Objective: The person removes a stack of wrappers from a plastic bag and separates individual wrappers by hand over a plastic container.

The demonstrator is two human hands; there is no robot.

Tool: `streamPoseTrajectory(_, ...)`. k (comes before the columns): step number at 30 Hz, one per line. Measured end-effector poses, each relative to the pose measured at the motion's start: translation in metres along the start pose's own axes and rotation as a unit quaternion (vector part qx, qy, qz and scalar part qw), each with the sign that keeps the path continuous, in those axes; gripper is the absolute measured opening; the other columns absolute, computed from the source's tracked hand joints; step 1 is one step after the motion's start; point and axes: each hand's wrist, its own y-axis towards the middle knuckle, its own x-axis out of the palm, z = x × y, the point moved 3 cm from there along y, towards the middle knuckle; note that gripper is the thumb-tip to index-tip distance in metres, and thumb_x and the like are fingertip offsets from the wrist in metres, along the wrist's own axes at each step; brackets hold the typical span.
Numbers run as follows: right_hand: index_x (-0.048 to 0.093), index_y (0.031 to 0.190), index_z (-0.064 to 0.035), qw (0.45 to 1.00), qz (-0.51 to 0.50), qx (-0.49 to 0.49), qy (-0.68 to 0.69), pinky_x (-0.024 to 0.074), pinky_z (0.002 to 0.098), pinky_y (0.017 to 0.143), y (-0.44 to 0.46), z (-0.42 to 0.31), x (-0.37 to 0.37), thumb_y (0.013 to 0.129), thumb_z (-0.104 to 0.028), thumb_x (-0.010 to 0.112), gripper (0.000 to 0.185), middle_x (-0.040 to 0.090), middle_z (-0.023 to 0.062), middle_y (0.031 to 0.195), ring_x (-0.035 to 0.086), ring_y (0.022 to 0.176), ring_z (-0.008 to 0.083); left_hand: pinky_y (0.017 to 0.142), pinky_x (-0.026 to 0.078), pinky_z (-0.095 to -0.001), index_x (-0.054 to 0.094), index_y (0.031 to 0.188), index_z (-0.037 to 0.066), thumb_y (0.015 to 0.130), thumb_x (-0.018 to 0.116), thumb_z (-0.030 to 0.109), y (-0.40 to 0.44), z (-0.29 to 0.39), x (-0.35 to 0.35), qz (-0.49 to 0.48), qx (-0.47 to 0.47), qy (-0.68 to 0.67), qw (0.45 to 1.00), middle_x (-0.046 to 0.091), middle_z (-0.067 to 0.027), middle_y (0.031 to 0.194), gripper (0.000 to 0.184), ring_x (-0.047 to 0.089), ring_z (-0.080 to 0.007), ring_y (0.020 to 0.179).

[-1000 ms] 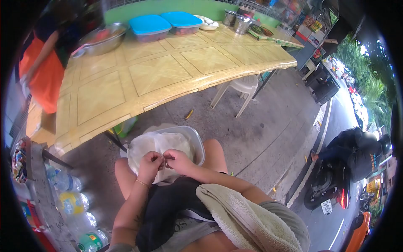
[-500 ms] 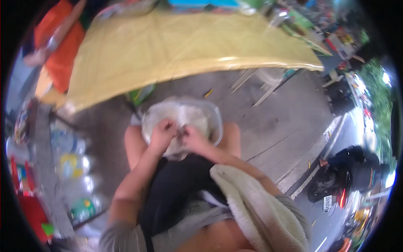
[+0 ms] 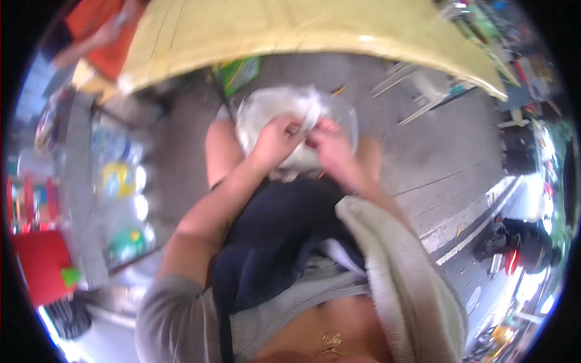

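A clear plastic tub (image 3: 353, 126) sits between my knees, with pale white material (image 3: 257, 115) in it that is too blurred to name. Over the tub, my left hand (image 3: 276, 145) has its fingers curled in a pinch. Close beside it, my right hand (image 3: 333, 148) is closed too, fingertips turned toward the left hand. A thin white filmy piece (image 3: 312, 107) rises at the fingertips between both hands. Motion blur hides exactly what each hand grips.
A yellow-covered table (image 3: 278, 30) stands ahead, with a person in orange (image 3: 97, 27) at its left end. Bottles (image 3: 124, 181) line the left side near a red object (image 3: 42, 266). A white plastic chair (image 3: 426, 91) and a motorcycle rider (image 3: 523, 242) are rightward. A towel (image 3: 393, 272) hangs from my shoulder.
The view has tilted, so tub and hands sit higher and further right. The white filmy piece now stands up more at my fingertips. The motorcycle is farther off.
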Motion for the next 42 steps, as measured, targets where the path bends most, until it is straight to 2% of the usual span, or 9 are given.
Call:
streamPoseTrajectory(1, 0.068, 0.103, -0.0070, 0.999, 0.017, -0.039, -0.007, 0.0477, 0.0266, 0.070, -0.008, 0.010, 0.009, 0.082, 0.001, 0.057, 0.025, 0.066, -0.0005, 0.089, 0.058, 0.078, 0.0075, 0.076, 0.055, -0.0367, 0.067, 0.101, 0.000, 0.081, 0.078, 0.016, -0.012, -0.013, -0.003, 0.008, 0.006, 0.024, 1.000, 0.067, -0.0162, 0.093, 0.028, 0.067, -0.0281, 0.085)
streamPoseTrajectory(6, 0.067, 0.108, -0.0059, 0.977, 0.001, -0.101, -0.188, 0.0500, 0.0254, 0.073, -0.011, 0.138, -0.010, 0.087, -0.001, 0.060, 0.022, 0.065, -0.0018, 0.091, 0.059, 0.083, 0.0081, 0.073, 0.055, -0.0340, 0.065, 0.100, 0.001, 0.084, 0.074, 0.011, -0.075, -0.061, -0.019, 0.023, -0.009, 0.000, 1.000, 0.070, -0.0125, 0.084, 0.021, 0.069, -0.0217, 0.077)
streamPoseTrajectory(9, 0.066, 0.104, -0.0045, 0.974, -0.008, -0.051, -0.220, 0.0504, 0.0239, 0.068, -0.050, 0.146, 0.033, 0.092, -0.007, 0.059, 0.014, 0.064, -0.0024, 0.088, 0.060, 0.081, 0.0072, 0.070, 0.054, -0.0343, 0.066, 0.097, -0.001, 0.086, 0.072, 0.010, -0.119, -0.063, -0.037, 0.015, -0.029, -0.012, 0.999, 0.070, -0.0140, 0.081, 0.017, 0.068, -0.0216, 0.075)
streamPoseTrajectory(12, 0.067, 0.099, -0.0058, 0.977, 0.019, 0.007, -0.214, 0.0496, 0.0241, 0.069, -0.045, 0.061, 0.014, 0.096, -0.015, 0.057, 0.013, 0.063, -0.0022, 0.085, 0.058, 0.078, 0.0068, 0.067, 0.052, -0.0351, 0.067, 0.090, -0.002, 0.086, 0.070, 0.010, -0.067, -0.011, -0.012, 0.033, -0.042, 0.012, 0.999, 0.069, -0.0171, 0.079, 0.013, 0.067, -0.0247, 0.071)
streamPoseTrajectory(15, 0.065, 0.098, -0.0064, 0.958, 0.060, -0.041, -0.278, 0.0487, 0.0245, 0.068, -0.037, 0.081, -0.001, 0.097, -0.015, 0.057, 0.013, 0.062, -0.0023, 0.085, 0.057, 0.075, 0.0070, 0.068, 0.052, -0.0355, 0.068, 0.090, -0.002, 0.087, 0.068, 0.009, -0.070, -0.012, -0.006, 0.041, 0.025, 0.044, 0.998, 0.068, -0.0181, 0.078, 0.011, 0.067, -0.0274, 0.071)
streamPoseTrajectory(18, 0.064, 0.098, -0.0063, 0.979, 0.045, -0.029, -0.197, 0.0484, 0.0253, 0.067, -0.038, 0.094, -0.009, 0.098, -0.018, 0.056, 0.014, 0.061, -0.0019, 0.085, 0.056, 0.075, 0.0077, 0.068, 0.052, -0.0370, 0.068, 0.090, -0.002, 0.088, 0.067, 0.010, -0.075, -0.013, -0.005, 0.018, 0.007, 0.039, 0.999, 0.068, -0.0190, 0.078, 0.012, 0.067, -0.0299, 0.071)
streamPoseTrajectory(27, 0.064, 0.098, -0.0065, 0.962, 0.081, -0.066, -0.252, 0.0476, 0.0262, 0.066, -0.042, 0.092, -0.009, 0.099, -0.027, 0.059, 0.021, 0.060, -0.0003, 0.081, 0.055, 0.072, 0.0094, 0.068, 0.051, -0.0388, 0.068, 0.088, -0.002, 0.087, 0.062, 0.005, -0.073, -0.012, 0.003, -0.006, 0.079, 0.082, 0.993, 0.067, -0.0199, 0.080, 0.009, 0.066, -0.0325, 0.071)
streamPoseTrajectory(31, 0.063, 0.091, -0.0033, 0.909, 0.110, -0.182, -0.358, 0.0468, 0.0296, 0.065, -0.046, 0.091, -0.008, 0.099, -0.028, 0.060, 0.026, 0.060, 0.0049, 0.076, 0.055, 0.072, 0.0118, 0.067, 0.050, -0.0397, 0.066, 0.088, -0.002, 0.088, 0.061, 0.006, -0.072, -0.024, 0.011, -0.015, 0.123, 0.069, 0.990, 0.066, -0.0203, 0.079, 0.010, 0.064, -0.0336, 0.070)
streamPoseTrajectory(42, 0.063, 0.088, -0.0016, 0.951, 0.155, -0.129, -0.236, 0.0453, 0.0336, 0.066, -0.050, 0.072, -0.001, 0.096, -0.026, 0.062, 0.026, 0.061, 0.0068, 0.078, 0.051, 0.072, 0.0137, 0.061, 0.048, -0.0422, 0.058, 0.085, -0.001, 0.090, 0.057, 0.005, -0.070, -0.029, 0.013, 0.023, 0.138, 0.123, 0.982, 0.062, -0.0204, 0.073, 0.008, 0.060, -0.0310, 0.063)
